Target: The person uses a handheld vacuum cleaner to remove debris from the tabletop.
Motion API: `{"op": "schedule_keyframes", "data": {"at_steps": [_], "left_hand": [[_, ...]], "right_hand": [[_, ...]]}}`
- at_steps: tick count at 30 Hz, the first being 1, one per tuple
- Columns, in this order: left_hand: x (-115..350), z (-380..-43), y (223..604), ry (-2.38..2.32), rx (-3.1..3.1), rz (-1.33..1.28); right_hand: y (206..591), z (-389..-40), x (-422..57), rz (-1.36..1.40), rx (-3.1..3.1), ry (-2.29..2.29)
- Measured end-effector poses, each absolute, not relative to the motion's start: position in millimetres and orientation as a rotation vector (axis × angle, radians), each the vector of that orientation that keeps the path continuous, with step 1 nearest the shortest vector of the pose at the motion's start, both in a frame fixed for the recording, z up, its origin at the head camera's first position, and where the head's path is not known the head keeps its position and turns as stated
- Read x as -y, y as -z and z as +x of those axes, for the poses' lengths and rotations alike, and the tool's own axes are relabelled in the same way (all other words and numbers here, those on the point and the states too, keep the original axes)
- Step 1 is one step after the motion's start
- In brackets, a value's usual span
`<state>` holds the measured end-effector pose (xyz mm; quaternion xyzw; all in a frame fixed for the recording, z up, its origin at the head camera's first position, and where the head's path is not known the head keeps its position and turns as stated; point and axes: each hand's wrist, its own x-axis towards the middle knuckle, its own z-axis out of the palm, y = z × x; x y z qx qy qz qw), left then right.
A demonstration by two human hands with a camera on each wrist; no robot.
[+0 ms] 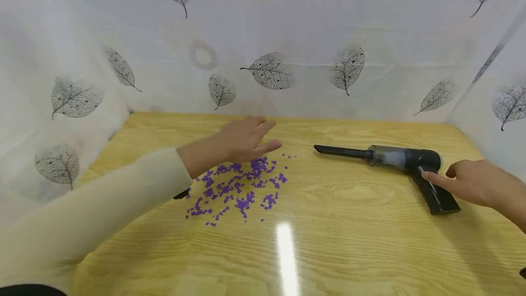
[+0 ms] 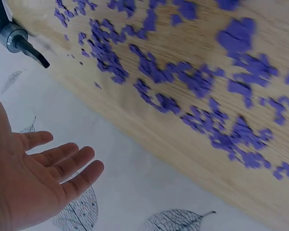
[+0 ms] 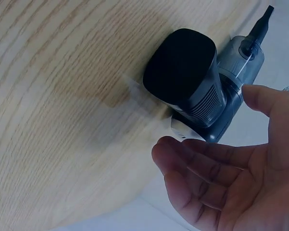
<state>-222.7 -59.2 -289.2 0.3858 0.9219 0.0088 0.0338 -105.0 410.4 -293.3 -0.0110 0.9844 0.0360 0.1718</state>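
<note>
Many small purple paper scraps (image 1: 242, 186) lie scattered over the left half of the wooden table. Above their far edge, my left hand (image 1: 249, 140) reaches out with its fingers extended and holds nothing; the left wrist view shows its palm (image 2: 33, 183). A black handheld vacuum cleaner (image 1: 394, 158) with a clear dust cup and a long thin nozzle lies at the right, nozzle pointing left. My right hand (image 1: 478, 182) is beside its handle, thumb near it. In the right wrist view the fingers (image 3: 207, 173) bend loosely around no object; head-view contact is unclear.
White cloth (image 1: 308, 35) printed with grey leaves hangs behind the wooden table (image 1: 349, 241) and along both sides. A bright light reflection falls on the front middle of the tabletop. A small dark object (image 1: 181, 194) shows partly under the left sleeve.
</note>
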Motion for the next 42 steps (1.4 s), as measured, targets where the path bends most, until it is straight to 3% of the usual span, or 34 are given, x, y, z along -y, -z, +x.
{"op": "schedule_keyframes", "data": {"at_steps": [25, 34, 42], "left_hand": [[-91.5, -233.9, 327.3, 0.181, -2.538, 1.379], [-96.6, -239.5, 327.1, 0.05, -2.595, 1.327], [-85.5, -243.1, 306.6, 0.08, -2.657, 1.364]], "right_hand": [[328.1, -105.3, -396.6, 0.044, -2.844, 0.048], [339.5, -105.4, -392.5, 0.039, -2.952, 0.175], [322.6, -113.4, -389.8, 0.119, -3.049, 0.363]]}}
